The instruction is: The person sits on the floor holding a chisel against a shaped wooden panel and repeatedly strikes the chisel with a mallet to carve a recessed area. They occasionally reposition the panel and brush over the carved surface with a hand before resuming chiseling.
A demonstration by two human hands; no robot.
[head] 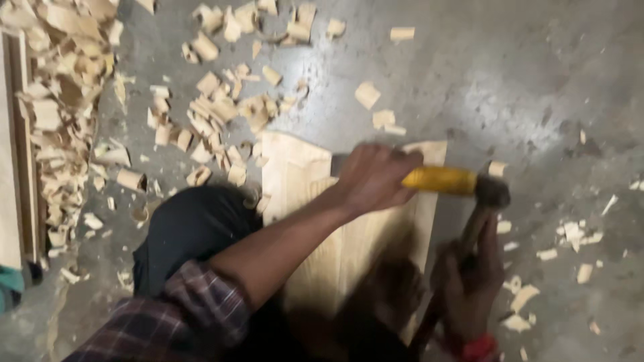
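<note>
Yellow marks the handle of the chisel [439, 179], gripped by the left hand [373, 177], whose arm reaches forward across a pale wooden board [295, 174] lying on the concrete floor [537, 87]. Fingers of the right hand [469, 281] wrap the hammer [488, 198], its dark head touching the chisel's end, with wood chips [215, 107] scattered around.

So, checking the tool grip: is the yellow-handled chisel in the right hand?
No, the left hand grips the yellow-handled chisel; the right hand holds the hammer.
</note>
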